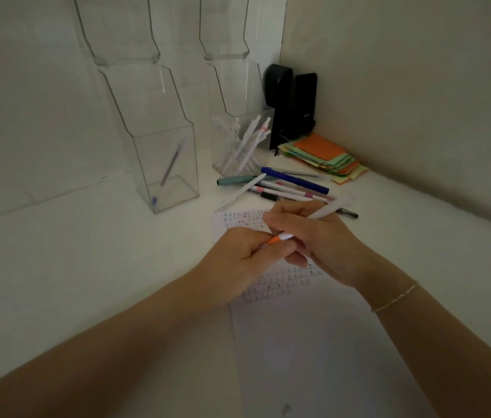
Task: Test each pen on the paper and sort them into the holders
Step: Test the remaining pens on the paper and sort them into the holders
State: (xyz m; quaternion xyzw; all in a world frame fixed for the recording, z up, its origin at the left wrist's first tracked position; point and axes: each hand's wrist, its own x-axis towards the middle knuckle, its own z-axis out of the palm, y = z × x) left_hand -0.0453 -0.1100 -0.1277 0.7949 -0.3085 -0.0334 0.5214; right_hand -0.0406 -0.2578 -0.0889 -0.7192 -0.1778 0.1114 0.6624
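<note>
Holding white pen (322, 213) w/ orange tip over paper (313, 342); right hand (325, 251) grips barrel, left hand (238, 260) pinches tip end. I judge approx. half done: one pen in left holder (167, 167), several in right holder (238, 146), pile of untested pens (286, 185) left on counter (72, 267).
</note>
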